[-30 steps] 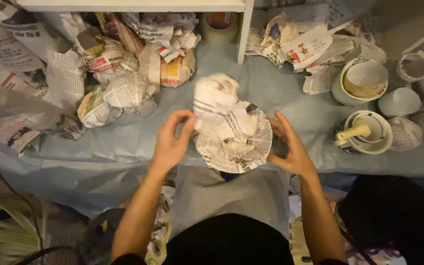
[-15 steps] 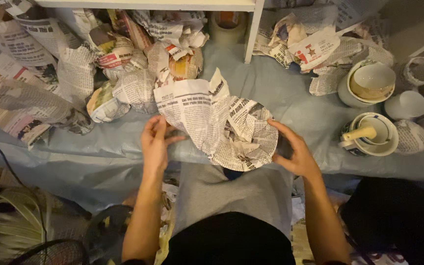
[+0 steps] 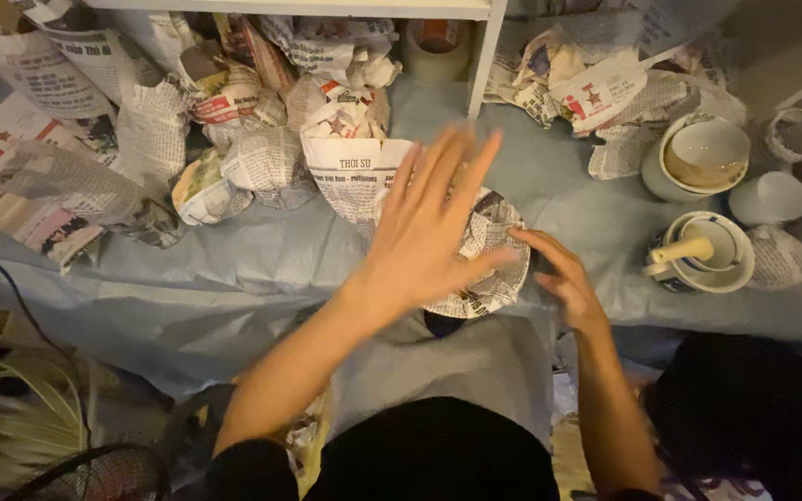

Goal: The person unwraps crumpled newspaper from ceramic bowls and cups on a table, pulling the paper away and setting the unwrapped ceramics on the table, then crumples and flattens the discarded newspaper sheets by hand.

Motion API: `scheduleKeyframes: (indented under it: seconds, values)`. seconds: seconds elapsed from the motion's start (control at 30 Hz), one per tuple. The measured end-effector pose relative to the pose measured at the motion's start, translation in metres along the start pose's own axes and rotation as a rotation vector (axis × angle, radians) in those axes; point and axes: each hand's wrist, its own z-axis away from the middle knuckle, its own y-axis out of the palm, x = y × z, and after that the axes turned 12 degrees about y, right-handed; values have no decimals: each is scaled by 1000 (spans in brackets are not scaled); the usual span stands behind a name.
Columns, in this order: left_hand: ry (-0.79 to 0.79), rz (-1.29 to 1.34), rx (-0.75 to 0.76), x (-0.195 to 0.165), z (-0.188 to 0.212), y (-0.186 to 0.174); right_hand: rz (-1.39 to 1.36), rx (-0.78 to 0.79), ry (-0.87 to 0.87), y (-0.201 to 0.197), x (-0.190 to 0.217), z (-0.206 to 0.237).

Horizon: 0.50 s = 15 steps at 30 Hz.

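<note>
Left hand point(image 3: 429, 237) spread flat, fingers open, over the newspaper-wrapped bundle point(image 3: 485, 264), gripping nothing. Right hand point(image 3: 563, 278) pressed against the bundle's edge, fingers curled, grip unclear.

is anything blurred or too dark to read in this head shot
Head view: the left hand is motion-smeared, its spread fingers soft over the newspaper-wrapped item; the right hand at that item's edge is sharper. The bowls at right read clearly. The bottom corners fall into deep shadow, and the lit blue cloth shows no strong glare.
</note>
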Motion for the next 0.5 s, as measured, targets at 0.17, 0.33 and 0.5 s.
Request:
scheduleKeyframes:
  seconds: [0.17, 0.33, 0.5]
  values:
    - [-325, -22, 360, 45, -13, 9, -35, -11, 17, -3, -9, -3]
    - [-206, -61, -7, 80, 38, -41, -60, -17, -10, -2, -20, -2]
    - [-670, 161, 21, 85, 69, -78, -14, -30, -48, -1, -21, -3]
